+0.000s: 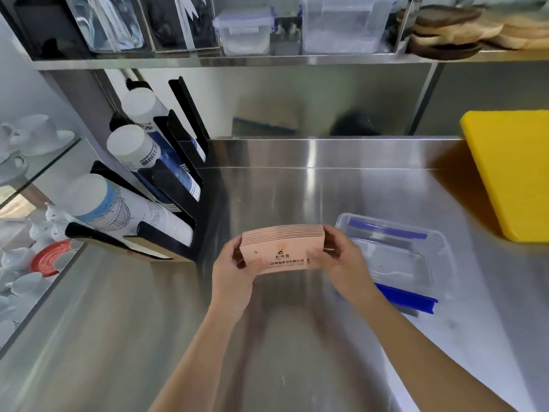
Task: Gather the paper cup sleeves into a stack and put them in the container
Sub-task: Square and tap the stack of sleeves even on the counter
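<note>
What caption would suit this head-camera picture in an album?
Both hands, left hand and right hand, hold a stack of sleeves beside a clear container.

The paper cup sleeves (282, 251) form one squared-up, flattened pink stack with dark print, held on edge above the counter at lower centre of the frame. The container (398, 257), a clear, open plastic tub with blue clips, sits just right of them.

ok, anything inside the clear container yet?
No sleeves in the clear container; its bottom shows through. The sleeve stack is held between left hand and right hand; the right hand covers the container's near-left corner.
</note>
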Tool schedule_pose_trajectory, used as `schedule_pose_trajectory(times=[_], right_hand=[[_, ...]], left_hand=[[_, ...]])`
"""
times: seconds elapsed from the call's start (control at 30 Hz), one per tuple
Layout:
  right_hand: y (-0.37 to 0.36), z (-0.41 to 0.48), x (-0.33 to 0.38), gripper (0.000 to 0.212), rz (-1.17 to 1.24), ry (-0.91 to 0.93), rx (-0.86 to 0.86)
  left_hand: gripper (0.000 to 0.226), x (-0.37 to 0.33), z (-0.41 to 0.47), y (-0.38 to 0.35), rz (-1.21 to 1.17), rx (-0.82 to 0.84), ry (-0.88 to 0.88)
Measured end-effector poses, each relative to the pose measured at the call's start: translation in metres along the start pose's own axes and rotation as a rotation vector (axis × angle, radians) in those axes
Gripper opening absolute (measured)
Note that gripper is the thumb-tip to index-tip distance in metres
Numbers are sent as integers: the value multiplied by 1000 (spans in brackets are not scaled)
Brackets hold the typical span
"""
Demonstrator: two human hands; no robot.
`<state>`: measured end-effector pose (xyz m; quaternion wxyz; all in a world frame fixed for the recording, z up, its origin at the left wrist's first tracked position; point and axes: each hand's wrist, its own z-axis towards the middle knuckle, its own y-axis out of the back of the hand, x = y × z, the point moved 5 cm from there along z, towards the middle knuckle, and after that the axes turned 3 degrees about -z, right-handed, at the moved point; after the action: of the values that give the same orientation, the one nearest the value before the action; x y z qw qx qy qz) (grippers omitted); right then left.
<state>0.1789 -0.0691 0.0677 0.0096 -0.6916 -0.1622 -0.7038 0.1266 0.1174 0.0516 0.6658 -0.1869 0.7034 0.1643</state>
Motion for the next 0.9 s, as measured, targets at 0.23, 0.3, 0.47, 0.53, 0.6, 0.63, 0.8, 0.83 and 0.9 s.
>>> schedule_pose_trajectory(times=[0.23, 0.3, 0.47, 0.53, 0.6, 0.63, 0.8, 0.83, 0.9], right_hand=[[96, 6, 20, 30, 14, -62, -287], [118, 4, 9, 28, 2, -160, -340], [145, -6, -12, 14, -12, -352, -407], [151, -7, -20, 10, -18, -386, -426], [155, -4, -29, 14, -58, -438, -448], [157, -3, -33, 21, -73, -467, -462], [159, 9, -55, 17, -129, -589, -467], [158, 11, -59, 12, -124, -613, -467], [158, 14, -65, 11, -135, -642, -473]], left_hand=[[46, -53, 9, -99, 28, 231, -64], [40, -48, 11, -126, 102, 284, -27], [21, -25, 15, -175, 328, 367, 82], [24, -14, 17, -188, 392, 410, 122], [31, -4, 18, -197, 427, 443, 153], [31, 0, 19, -199, 440, 443, 173], [31, 8, 22, -210, 510, 390, 202], [33, 8, 22, -213, 537, 378, 206], [38, 14, 21, -218, 566, 366, 228]])
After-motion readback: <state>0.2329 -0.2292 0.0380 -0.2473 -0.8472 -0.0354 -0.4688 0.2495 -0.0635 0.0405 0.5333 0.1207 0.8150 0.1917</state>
